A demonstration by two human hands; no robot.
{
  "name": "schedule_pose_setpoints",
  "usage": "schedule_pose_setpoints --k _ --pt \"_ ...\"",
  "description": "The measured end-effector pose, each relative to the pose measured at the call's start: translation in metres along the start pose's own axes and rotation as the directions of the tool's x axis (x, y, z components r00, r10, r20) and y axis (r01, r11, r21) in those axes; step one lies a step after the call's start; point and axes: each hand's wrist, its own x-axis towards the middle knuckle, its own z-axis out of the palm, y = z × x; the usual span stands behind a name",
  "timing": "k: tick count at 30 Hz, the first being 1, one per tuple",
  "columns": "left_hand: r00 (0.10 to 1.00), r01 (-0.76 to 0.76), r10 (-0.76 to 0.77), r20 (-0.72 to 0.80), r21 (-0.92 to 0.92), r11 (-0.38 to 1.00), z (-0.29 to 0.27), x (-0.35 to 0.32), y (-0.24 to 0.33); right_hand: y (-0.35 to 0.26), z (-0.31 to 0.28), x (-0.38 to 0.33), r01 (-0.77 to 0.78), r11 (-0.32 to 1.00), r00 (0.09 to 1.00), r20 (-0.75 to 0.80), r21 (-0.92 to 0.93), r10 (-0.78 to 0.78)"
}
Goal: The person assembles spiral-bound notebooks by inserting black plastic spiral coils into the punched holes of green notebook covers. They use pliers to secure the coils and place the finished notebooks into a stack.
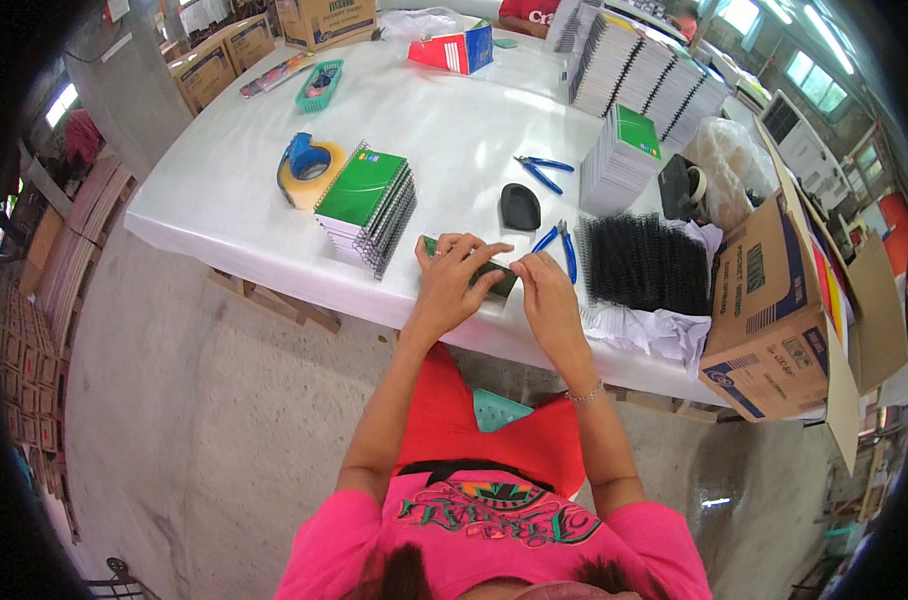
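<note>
A small green-covered notebook (496, 283) lies at the near edge of the white table (234, 190), mostly hidden under my hands. My left hand (452, 277) presses down on it with fingers spread over the cover. My right hand (540, 283) pinches at the notebook's right edge, its fingertips touching those of the left hand. Blue-handled pliers (560, 244) lie just beyond my right hand. A pile of black spiral binding wires (642, 262) rests to the right on white paper.
A stack of green spiral notebooks (367, 207) and a tape dispenser (306, 168) lie to the left. A black oval object (520, 207), second blue pliers (542, 170) and more notebook stacks (624, 155) sit behind. An open cardboard box (786, 300) stands at right.
</note>
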Motion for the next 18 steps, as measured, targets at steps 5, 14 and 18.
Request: schedule_pose_setpoints --k 5,14,18 --pt "0.988 0.064 -0.084 -0.130 -0.148 0.987 -0.003 -0.001 -0.006 -0.004 0.005 -0.001 -0.014 0.999 1.000 -0.023 0.044 0.015" --pt "0.949 0.135 -0.199 -0.244 -0.258 0.957 0.001 -0.009 -0.019 0.031 -0.016 0.016 0.009 0.974 0.939 0.333 0.228 -0.087" --pt "0.946 0.193 -0.268 -0.180 -0.347 0.918 0.006 -0.011 -0.023 0.071 -0.025 0.036 0.134 0.986 0.956 0.274 -0.094 -0.104"
